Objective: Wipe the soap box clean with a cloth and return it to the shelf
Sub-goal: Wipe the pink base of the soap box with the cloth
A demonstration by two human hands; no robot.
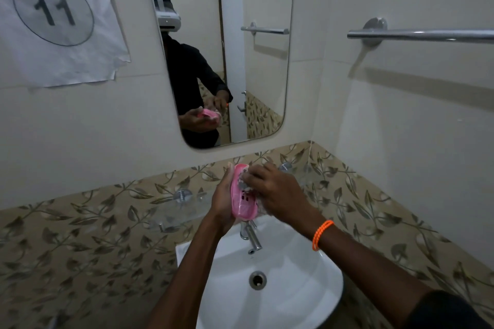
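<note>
A pink soap box with small slots in its base is held on edge above the basin, its inside facing right. My left hand grips it from the left and behind. My right hand, with an orange band on the wrist, presses a pale cloth against the upper inside of the box. Most of the cloth is hidden under my fingers. A clear glass shelf on chrome brackets runs along the patterned tiles just left of my hands.
A white basin with a chrome tap and drain lies below my hands. A mirror hangs above, showing a person with the box. A chrome towel rail sits on the right wall. A paper sign is taped up left.
</note>
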